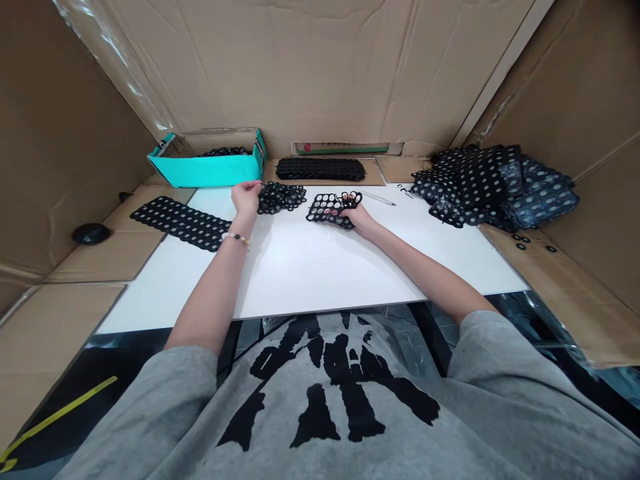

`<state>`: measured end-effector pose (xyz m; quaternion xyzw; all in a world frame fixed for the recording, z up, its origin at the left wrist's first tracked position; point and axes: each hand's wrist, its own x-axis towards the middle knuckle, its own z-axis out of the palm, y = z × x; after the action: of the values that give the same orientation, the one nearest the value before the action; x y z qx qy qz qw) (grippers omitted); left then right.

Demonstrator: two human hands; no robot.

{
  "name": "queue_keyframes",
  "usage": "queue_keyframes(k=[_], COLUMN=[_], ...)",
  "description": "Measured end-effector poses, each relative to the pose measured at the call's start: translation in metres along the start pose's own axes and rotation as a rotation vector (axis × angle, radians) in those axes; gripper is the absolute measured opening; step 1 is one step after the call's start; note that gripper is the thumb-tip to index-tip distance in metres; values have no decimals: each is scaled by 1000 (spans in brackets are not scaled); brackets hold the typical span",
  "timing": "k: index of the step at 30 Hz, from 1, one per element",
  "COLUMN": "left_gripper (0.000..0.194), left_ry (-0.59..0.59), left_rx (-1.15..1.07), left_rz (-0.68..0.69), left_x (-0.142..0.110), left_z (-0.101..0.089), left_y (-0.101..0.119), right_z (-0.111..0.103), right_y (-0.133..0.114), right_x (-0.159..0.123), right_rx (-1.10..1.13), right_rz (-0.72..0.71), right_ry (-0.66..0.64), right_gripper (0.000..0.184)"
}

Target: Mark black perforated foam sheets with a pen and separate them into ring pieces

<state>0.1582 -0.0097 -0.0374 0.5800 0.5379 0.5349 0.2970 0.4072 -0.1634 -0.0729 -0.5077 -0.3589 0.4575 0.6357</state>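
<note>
My right hand (356, 219) is closed on a small black sheet with rows of round holes (323, 202). Loose black loops stand up by its fingertips. My left hand (245, 198), a beaded bracelet at the wrist, has its fingertips pinched together at the left edge of a heap of loose black rings (283, 198). What lies between those fingertips is too small to make out. Partly behind the left forearm lies a long black strip with round holes (183, 223), flat on the white table (320, 267).
At the back left stands a turquoise box (205, 172) with black pieces inside. A stack of black strips (320, 169) lies at the back, with a pen (379, 198) nearer. Crumpled dotted black sheets (480, 187) pile up at right. Cardboard walls (325, 73) surround the table.
</note>
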Motion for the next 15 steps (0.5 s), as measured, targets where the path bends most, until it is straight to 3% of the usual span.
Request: queue_keyframes(k=[5, 8, 10, 12, 15], left_gripper=[8, 14, 16, 18, 22], left_ry=[-3, 9, -43, -221, -586], left_rx=[292, 346, 329, 278, 288], left_rz=[63, 147, 229, 309, 337], left_x=[-12, -18, -24, -32, -50], left_z=[-1, -1, 2, 8, 20], left_y=[-3, 4, 12, 21, 32], right_z=[3, 3, 2, 1, -1], right_y=[-3, -3, -3, -2, -1], right_x=[-3, -4, -4, -4, -5], right_rx=[-19, -23, 4, 49, 85], right_rz=[7, 10, 11, 28, 25], right_ry=[2, 12, 18, -6, -36], right_gripper=[46, 45, 46, 48, 48])
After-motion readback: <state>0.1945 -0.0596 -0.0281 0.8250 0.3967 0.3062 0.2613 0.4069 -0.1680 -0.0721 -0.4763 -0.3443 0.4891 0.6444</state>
